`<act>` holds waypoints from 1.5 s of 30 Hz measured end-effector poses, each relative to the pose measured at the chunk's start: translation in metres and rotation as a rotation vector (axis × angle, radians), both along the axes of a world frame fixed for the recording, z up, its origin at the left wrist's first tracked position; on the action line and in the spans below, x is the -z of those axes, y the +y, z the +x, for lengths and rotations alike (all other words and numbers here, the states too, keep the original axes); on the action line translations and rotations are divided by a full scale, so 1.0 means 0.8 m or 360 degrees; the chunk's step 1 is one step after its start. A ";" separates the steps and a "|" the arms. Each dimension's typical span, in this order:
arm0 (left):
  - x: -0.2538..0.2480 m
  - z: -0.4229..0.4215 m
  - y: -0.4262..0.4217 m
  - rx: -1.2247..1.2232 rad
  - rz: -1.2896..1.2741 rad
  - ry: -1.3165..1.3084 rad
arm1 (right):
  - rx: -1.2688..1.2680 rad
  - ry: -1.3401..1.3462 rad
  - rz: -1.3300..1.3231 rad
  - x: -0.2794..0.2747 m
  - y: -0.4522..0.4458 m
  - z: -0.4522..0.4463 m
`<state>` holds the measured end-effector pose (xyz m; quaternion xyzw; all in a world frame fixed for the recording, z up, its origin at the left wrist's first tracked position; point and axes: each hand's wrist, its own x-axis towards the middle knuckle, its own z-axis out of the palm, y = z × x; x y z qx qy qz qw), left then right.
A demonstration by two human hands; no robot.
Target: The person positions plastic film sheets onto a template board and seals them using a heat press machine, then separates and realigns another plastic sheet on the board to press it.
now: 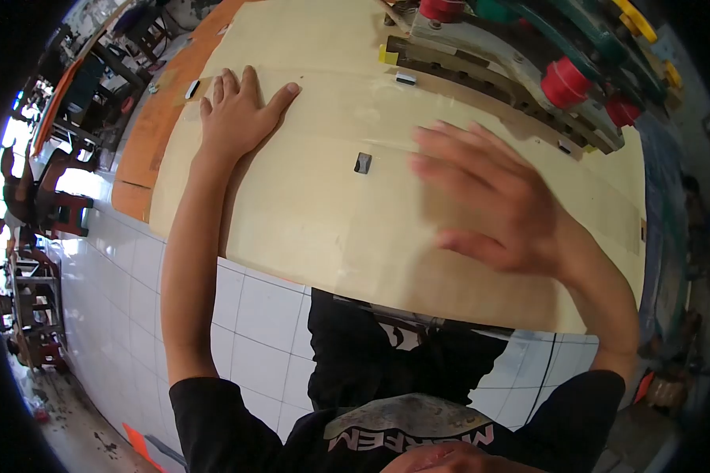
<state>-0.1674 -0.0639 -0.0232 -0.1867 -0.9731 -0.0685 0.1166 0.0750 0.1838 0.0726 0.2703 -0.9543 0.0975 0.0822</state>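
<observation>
My left hand (237, 114) lies flat with its fingers spread on a large pale yellow sheet (323, 229) that covers the table. Above the sheet on the right is my right hand (489, 189), smeared a little by motion, its fingers stretched out, its thumb apart and nothing in it. Whether it touches the sheet I cannot tell. Between the two hands sits a small dark grey rectangular piece (362, 163). A small black-and-white block (405, 79) rests farther back, and a similar block (192, 88) is just left of my left fingers.
A machine with green arms and red knobs (566, 82) stands at the back right, behind a slotted dark metal bar (481, 79). Bare orange wood (138, 169) shows at the table's left. White floor tiles (260, 315) lie below. Stools and people are at the far left.
</observation>
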 end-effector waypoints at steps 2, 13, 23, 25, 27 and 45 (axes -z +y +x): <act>0.003 -0.002 -0.002 0.0048 0.0019 0.0054 | -0.0059 -0.0011 0.0090 0.034 -0.005 -0.027; 0.007 -0.004 -0.001 0.0059 0.0001 0.0115 | 0.0066 -0.0076 0.0213 0.074 -0.003 -0.037; 0.003 0.001 0.001 0.0046 0.0046 0.0066 | 0.0087 -0.0112 0.0244 0.074 -0.002 -0.036; 0.000 0.001 0.001 0.0047 0.0037 0.0049 | 0.0088 -0.0120 0.0213 0.073 -0.002 -0.036; -0.001 0.001 0.001 0.0046 0.0022 0.0036 | 0.0094 -0.0114 0.0225 0.073 -0.003 -0.035; -0.001 0.001 0.002 0.0005 -0.0020 0.0063 | 0.0092 -0.0092 0.0162 0.073 -0.003 -0.034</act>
